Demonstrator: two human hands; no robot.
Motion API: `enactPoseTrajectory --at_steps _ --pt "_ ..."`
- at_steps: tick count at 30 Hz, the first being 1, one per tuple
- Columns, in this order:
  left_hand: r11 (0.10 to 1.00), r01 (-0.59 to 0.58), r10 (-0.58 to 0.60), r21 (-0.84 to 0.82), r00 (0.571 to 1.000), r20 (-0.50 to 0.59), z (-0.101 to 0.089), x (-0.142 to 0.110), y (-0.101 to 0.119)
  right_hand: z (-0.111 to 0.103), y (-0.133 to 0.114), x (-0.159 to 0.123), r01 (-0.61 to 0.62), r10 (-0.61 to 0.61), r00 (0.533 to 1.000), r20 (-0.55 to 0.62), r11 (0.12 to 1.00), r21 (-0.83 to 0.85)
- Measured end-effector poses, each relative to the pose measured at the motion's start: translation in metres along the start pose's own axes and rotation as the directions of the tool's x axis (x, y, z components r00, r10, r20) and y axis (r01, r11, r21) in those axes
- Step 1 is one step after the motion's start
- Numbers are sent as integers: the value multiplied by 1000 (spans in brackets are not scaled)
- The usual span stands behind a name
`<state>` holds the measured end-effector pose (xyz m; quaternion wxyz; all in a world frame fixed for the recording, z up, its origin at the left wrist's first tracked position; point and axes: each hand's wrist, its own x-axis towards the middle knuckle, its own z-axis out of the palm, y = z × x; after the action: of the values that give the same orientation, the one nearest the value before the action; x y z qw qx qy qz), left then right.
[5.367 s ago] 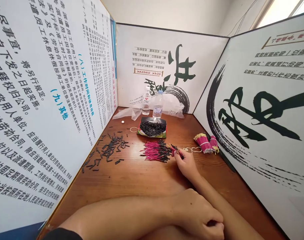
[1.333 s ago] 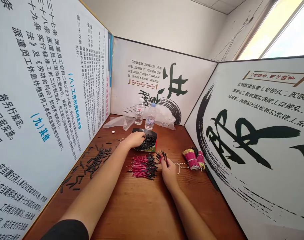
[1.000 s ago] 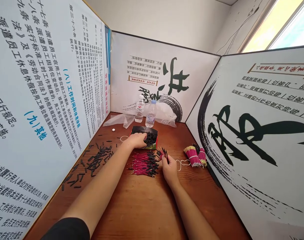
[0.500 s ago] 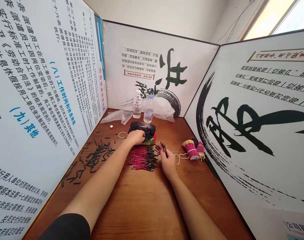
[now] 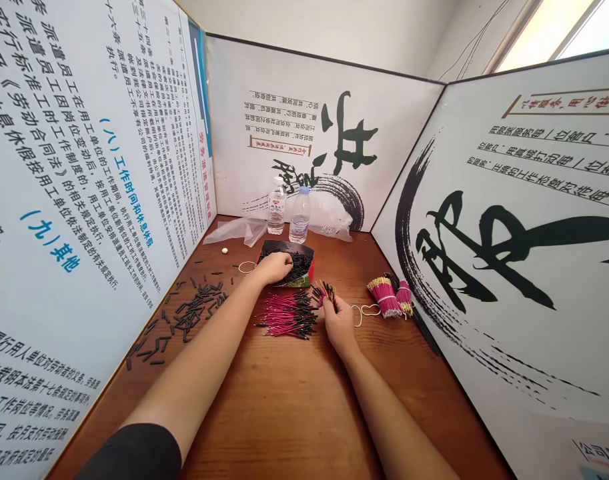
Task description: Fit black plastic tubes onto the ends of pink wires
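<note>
My left hand [image 5: 275, 268] reaches over the near left side of an open box [image 5: 308, 277] filled with short black tubes [image 5: 300, 264]. Its fingers are pinched together at the tubes, and what sits between the fingertips is hidden. In my right hand [image 5: 340, 323] is a small bunch of thin wires [image 5: 324, 292], fanned out above the thumb, some with black ends. Between the hands and just in front of the box lies a pile of pink wires with black tube ends [image 5: 287, 315].
Loose black tubes [image 5: 191, 312] are scattered on the table's left. Two banded bundles of pink wires [image 5: 384, 297] lie at right, with a rubber band [image 5: 367, 312] beside them. Two water bottles [image 5: 299, 217] and clear plastic bags [image 5: 239, 231] stand at the back, before printed panels [image 5: 294, 73].
The view has shifted slightly. My left hand stays at the tubes in the box with its fingers moved a little, and my right hand still holds the wires.
</note>
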<state>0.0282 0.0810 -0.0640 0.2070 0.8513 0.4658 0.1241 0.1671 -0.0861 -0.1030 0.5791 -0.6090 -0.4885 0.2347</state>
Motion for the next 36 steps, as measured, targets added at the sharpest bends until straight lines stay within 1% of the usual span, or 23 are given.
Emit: enactPoseTrajectory --at_steps 4,10,17,22,26,31,36 --pt "999 -6 6 -37 1000 -9 3 0 -1 0 0 0 -3 3 1000 3 1000 2" --pt "996 -9 7 -84 1000 -29 0 1 -5 -1 0 0 10 -10 1000 10 1000 -19" --pt "996 -7 7 -93 1000 -5 -6 0 -5 -1 1 0 5 -4 1000 7 1000 -26" --pt "995 3 0 -95 1000 26 -13 -5 0 -1 -2 0 5 -5 1000 4 999 -32" --pt "991 25 -18 -133 998 59 -17 -9 4 -1 -5 0 7 -7 1000 1 1000 -28" --pt "978 11 6 -206 997 80 -16 -8 2 -2 -5 0 4 -4 1000 2 1000 -15" --pt "970 27 -4 -241 996 94 -15 -7 1 -1 -3 0 -9 9 1000 9 1000 -8"
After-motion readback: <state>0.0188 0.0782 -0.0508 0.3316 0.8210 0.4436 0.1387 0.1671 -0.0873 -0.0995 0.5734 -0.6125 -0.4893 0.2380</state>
